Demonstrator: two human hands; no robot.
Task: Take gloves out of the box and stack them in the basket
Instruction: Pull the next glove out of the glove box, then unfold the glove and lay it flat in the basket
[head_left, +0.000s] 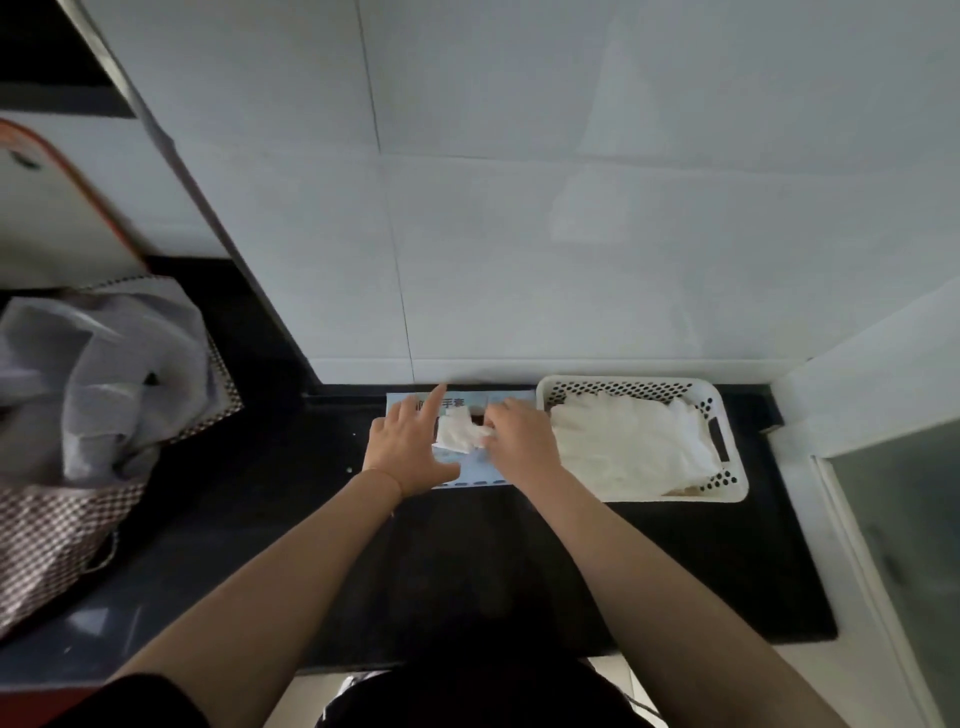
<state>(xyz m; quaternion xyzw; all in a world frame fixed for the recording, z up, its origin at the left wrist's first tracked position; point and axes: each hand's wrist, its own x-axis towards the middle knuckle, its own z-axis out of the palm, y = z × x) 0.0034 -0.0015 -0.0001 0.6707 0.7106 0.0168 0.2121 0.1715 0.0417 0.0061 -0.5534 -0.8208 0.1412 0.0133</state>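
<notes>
While both hands work over the one glove box (470, 470), a single white glove (457, 429) sticks up out of its top slot. The box, pale blue, lies flat on the black counter (519, 561) against the tiled wall (519, 234). At its 3 o'clock, touching or just beside it, stands one white perforated basket (727, 491) holding a heap of white gloves (628, 447) (how many cannot be counted).

The left hand (408, 449) lies palm down on the box at the glove's 9 o'clock, its fingers straight and spread, the index pointing toward 12 o'clock at the wall, the thumb stretched along the near edge. The right hand (522, 439) comes in from 3 o'clock with its fingers curled, its grip pinching the glove's right end. Both forearms are bare and reach out from 6 o'clock.

At 9 o'clock, well apart from the box, sits one checked bag (57, 519) stuffed with grey plastic. Bare counter lies between it and the box, and a wide stretch runs from the box to the near edge at 6 o'clock.
</notes>
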